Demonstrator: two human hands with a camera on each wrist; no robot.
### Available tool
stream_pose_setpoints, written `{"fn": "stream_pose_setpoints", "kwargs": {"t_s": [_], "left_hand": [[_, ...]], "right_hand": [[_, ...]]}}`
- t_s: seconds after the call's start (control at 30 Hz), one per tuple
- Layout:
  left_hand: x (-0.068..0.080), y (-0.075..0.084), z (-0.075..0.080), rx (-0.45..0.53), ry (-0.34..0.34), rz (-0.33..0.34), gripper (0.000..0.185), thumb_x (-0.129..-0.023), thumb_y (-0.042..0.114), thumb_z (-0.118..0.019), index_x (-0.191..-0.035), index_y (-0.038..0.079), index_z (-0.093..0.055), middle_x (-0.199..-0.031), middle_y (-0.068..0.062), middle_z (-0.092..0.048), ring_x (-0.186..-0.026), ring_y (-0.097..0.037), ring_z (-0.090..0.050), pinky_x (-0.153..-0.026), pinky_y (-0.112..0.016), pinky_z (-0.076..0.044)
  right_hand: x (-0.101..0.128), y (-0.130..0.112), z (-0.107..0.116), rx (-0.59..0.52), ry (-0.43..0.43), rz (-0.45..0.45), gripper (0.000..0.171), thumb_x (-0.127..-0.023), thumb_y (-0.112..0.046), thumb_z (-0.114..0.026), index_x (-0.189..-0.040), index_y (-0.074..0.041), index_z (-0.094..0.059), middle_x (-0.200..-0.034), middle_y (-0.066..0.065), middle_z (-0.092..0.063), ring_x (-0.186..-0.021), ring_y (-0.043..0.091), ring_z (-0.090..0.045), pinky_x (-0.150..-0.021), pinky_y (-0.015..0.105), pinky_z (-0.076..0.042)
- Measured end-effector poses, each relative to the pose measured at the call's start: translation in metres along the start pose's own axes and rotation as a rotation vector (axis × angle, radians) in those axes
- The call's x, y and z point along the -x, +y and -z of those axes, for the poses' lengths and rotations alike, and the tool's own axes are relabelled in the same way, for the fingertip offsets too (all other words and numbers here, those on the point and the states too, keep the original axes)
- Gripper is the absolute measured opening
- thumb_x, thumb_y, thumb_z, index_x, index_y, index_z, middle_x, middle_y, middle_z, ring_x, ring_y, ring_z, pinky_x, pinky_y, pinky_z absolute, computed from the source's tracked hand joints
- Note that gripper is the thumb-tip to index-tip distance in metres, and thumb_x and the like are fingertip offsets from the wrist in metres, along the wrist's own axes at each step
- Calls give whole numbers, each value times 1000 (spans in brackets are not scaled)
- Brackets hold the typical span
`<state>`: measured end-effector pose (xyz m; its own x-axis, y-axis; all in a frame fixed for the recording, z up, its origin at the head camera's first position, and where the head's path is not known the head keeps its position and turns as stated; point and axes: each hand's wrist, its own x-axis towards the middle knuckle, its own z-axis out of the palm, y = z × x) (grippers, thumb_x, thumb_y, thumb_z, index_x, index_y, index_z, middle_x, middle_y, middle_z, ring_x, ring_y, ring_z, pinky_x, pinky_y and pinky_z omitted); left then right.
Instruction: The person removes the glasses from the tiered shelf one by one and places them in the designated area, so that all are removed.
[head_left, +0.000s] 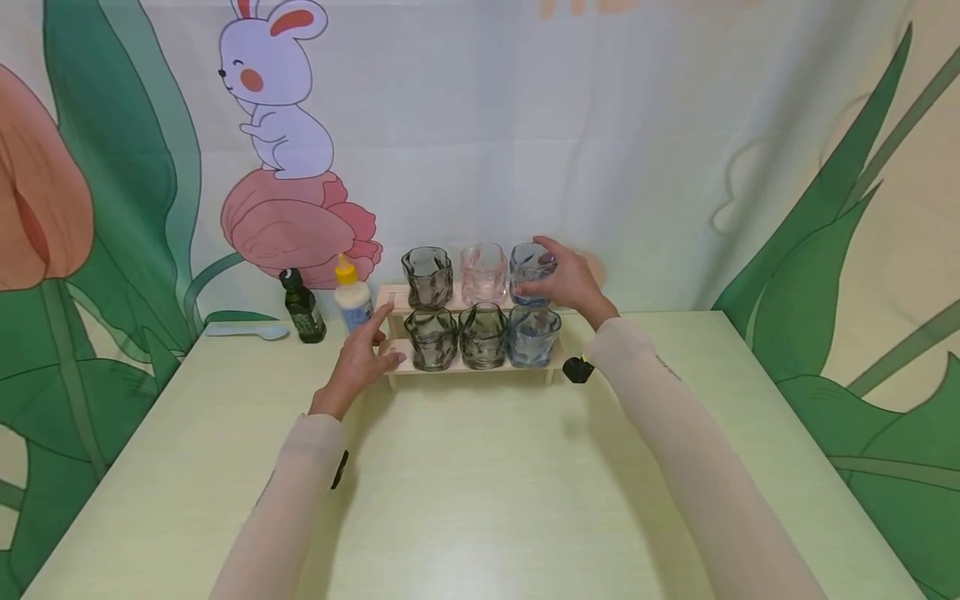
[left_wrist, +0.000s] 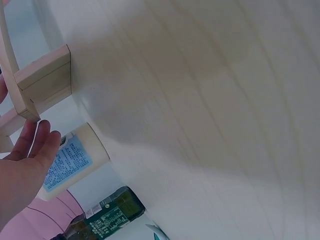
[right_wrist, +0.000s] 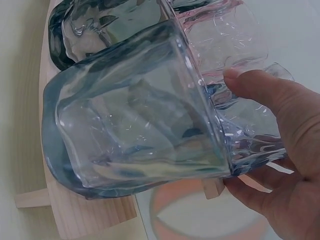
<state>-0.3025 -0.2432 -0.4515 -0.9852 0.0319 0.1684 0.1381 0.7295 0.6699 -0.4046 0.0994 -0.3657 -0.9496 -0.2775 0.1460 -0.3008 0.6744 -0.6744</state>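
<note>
1. One wooden rack point(head_left: 397, 379) with two steps is standing on the table point(head_left: 480, 500), at its far edge near the curtain.
2. Six glasses are sitting on the rack: three on the upper step and three on the lower step.
3. On the upper step, from the left: one grey glass point(head_left: 427, 277), one pink glass point(head_left: 483, 273), one blue glass point(head_left: 531, 268).
4. On the lower step: two grey glasses point(head_left: 432, 337) and one more blue one point(head_left: 533, 336) at the right end.
5. The right hand point(head_left: 566, 282) is holding the upper blue glass, with fingers and thumb curled round it; the glass is at the right end of the upper step.
6. The left hand point(head_left: 362, 358) is resting at the left end of the rack, fingers nearly straight and touching the wood, gripping nothing.
7. Left of the rack, two bottles are standing: one white bottle point(head_left: 352, 296) with a yellow cap just beside it, and one dark green bottle point(head_left: 303, 307) further left.
8. One pale blue spoon point(head_left: 247, 331) is lying left of the green bottle.
</note>
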Motion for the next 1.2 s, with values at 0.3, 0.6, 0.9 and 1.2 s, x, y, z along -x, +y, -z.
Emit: {"fn": "stream_pose_setpoints", "kwargs": {"t_s": [0.3,0.6,0.9,1.2], "left_hand": [[1,2,0,3,6,-13,86,-87,11,-76,-158,24,-29,-118,-23,-56,-106,-35,-52,-91,-53,-45],[0,0,-1,-2,2,-21,86,-87,11,-76,-158,23,-28,-119,-23,-55,-107,-36,-52,-91,-54,-45],[1,2,0,-32,5,-7,86,-88,12,-76,-158,25,-28,-117,-23,-56,-104,-36,-52,-88,-52,-45],[2,3,0,-39,-14,11,86,-89,13,-75,-159,26,-25,-124,-24,-55,-112,-39,-54,-93,-56,-46]], "right_hand": [[-3,2,4,6,-2,-7,97,-77,-38,-87,-156,-25,-32,-148,16,-49,-133,38,-48,-104,55,-44],[0,4,10,-19,43,-23,96,-78,-39,-85,-157,-26,-32,-148,16,-48,-134,39,-47,-104,58,-43],[15,6,30,-63,97,-20,93,-80,-40,-83,-157,-26,-33,-152,17,-44,-140,40,-41,-106,61,-39],[38,27,51,-66,137,-39,91,-79,-41,-83,-156,-26,-35,-150,16,-47,-138,38,-43,-107,60,-39]]}}
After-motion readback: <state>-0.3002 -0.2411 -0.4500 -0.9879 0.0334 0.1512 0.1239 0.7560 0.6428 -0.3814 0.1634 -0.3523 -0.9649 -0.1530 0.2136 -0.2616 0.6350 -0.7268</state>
